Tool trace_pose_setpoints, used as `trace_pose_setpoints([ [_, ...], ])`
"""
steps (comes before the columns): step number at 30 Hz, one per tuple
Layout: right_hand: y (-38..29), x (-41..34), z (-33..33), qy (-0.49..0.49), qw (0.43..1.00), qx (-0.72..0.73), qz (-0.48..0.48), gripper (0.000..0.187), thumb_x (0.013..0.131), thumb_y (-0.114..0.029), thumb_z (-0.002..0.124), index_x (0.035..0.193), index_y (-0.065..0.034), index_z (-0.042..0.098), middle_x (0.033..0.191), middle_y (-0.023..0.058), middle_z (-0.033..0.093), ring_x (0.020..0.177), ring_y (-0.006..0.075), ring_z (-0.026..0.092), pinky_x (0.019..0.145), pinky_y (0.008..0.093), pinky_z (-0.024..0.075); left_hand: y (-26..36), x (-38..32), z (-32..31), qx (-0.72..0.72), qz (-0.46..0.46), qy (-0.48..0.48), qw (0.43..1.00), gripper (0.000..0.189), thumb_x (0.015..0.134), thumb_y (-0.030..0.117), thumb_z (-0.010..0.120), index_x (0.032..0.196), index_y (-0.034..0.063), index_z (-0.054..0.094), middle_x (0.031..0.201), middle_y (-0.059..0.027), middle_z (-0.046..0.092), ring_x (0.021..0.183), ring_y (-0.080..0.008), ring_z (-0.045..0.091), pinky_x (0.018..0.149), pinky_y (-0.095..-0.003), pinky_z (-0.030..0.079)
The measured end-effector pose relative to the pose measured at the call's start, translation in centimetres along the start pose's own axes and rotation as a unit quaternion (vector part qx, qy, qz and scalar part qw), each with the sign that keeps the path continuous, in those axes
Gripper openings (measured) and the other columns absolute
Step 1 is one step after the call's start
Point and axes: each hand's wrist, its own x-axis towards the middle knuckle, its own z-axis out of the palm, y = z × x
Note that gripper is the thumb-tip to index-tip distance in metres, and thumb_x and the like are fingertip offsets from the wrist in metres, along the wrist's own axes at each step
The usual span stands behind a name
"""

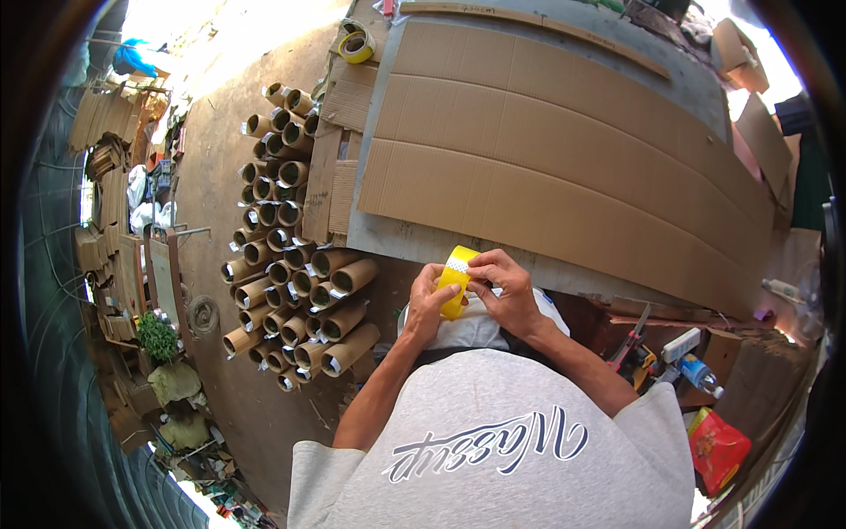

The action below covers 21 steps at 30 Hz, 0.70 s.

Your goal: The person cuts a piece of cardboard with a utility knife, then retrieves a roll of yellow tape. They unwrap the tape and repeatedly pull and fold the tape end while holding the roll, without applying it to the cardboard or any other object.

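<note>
My left hand [429,299] grips a roll of yellow packing tape [455,303] by its side, with the thumb across the tape. At the roll's upper right, the fingertips of my right hand [503,287] touch the tape beside a white patterned strip. Both hands are close together in front of my body, at the near edge of a grey-topped table [423,239]. A large creased sheet of corrugated cardboard [529,152] lies flat on that table, beyond the hands.
Many cardboard tubes [353,274] stand packed left of the table. More tape rolls [357,46] lie at its far left corner. A marked wooden strip [595,41] lies along the far edge. A handsaw [628,344], a plastic bottle [700,375] and a red container [719,449] are at the right.
</note>
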Motion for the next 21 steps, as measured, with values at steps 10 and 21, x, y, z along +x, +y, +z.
trace_pose_setpoints([
  [10, 0.24, -0.33, 0.31, 0.001, 1.000, 0.003, 0.000, 0.018, 0.087, 0.007, 0.077, 0.104, 0.0027, 0.076, 0.107, 0.0146, 0.068, 0.096, 0.0290, 0.071, 0.083, 0.0367, 0.0598, 0.16, -0.02, 0.14, -0.019, -0.010, 0.008, 1.000, 0.043, 0.092, 0.021, 0.075, 0.122, -0.0015, 0.054, 0.098, -0.0151, 0.073, 0.081, -0.0196, 0.073, 0.075, -0.0320, 0.060],
  [21, -0.19, -0.33, 0.28, -0.001, 1.000, -0.002, -0.018, 0.019, 0.085, 0.008, 0.079, 0.103, 0.0022, 0.075, 0.105, 0.0141, 0.067, 0.094, 0.0290, 0.070, 0.082, 0.0368, 0.0593, -0.02, -0.52, -0.57, -0.023, -0.009, -0.029, 0.999, 0.042, 0.092, 0.021, 0.072, 0.123, -0.0004, 0.053, 0.102, -0.0142, 0.071, 0.083, -0.0193, 0.072, 0.077, -0.0323, 0.059],
])
